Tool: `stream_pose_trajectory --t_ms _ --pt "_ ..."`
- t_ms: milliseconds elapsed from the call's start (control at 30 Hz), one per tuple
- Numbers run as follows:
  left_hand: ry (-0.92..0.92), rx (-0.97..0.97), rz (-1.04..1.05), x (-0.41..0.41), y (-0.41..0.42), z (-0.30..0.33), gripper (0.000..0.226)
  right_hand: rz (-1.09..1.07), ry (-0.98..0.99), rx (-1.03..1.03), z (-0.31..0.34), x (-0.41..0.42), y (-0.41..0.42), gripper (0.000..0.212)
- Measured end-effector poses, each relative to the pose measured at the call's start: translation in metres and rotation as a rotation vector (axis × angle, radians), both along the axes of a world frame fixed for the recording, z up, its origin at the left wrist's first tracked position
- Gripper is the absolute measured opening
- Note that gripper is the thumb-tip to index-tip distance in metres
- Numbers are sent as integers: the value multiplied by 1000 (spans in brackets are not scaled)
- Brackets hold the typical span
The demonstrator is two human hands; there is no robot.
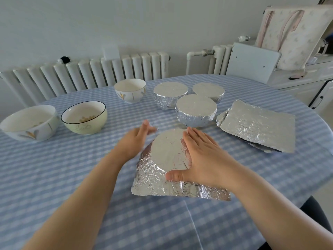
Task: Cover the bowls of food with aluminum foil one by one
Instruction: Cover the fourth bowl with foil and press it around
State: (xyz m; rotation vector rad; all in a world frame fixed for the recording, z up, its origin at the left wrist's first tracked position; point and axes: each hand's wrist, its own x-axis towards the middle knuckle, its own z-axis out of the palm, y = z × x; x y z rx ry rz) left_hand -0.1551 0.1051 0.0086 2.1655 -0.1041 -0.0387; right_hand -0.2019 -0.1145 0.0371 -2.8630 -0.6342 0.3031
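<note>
Head view: the counter (54, 177), under a blue checked cloth, carries everything. A stack of spare sheets (257, 127) lies far right. Three wrapped bowls (196, 110) are clustered beyond the work, and three open bowls (84, 117) are left uncovered on the left. Near the middle, a foil sheet (167, 154) is draped over the fourth bowl, its near corners unfolded and flared. The right hand (203, 159) is laid flat on top, fingers straight, thumb pressed at the near rim. The left hand (137, 139) is blurred beside the far left edge, fingers extended, nothing gripped.

If the top is pressed too hard, the foil could be dented into the food or torn at the rim. If the flared corners are tucked unevenly, gaps would be left, and the bowl could be slid on the cloth.
</note>
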Motion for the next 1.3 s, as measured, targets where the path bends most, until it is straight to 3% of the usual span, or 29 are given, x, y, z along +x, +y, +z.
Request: stream_pose_trajectory --t_ms 67,133,233,467,633,833,967,1167,1300 --pt "-177 -37 -14 -2 0 21 69 -1 -7 3 -1 0 0 136" --pt "-169 -52 -281 -11 -7 35 80 -7 -27 15 -2 1 1 137" --pt "-124 249 -539 -23 -23 24 102 0 -34 37 -4 2 1 138" --pt "-159 327 -430 -28 -21 0 136 60 -33 18 -1 1 -6 135" --pt "-256 428 -442 -32 -18 -6 132 120 -80 1 -8 4 -13 134" --pt "-291 223 -418 -35 -15 -14 117 132 -33 88 -9 5 -24 128" --pt "-220 142 -418 -37 -13 -14 112 159 -25 194 -15 7 -34 125" --pt "-38 121 -449 -35 -9 -9 130 145 -12 347 -22 8 -40 122" --pt "-8 128 -438 -34 -8 -5 138 110 -13 320 -26 7 -40 128"
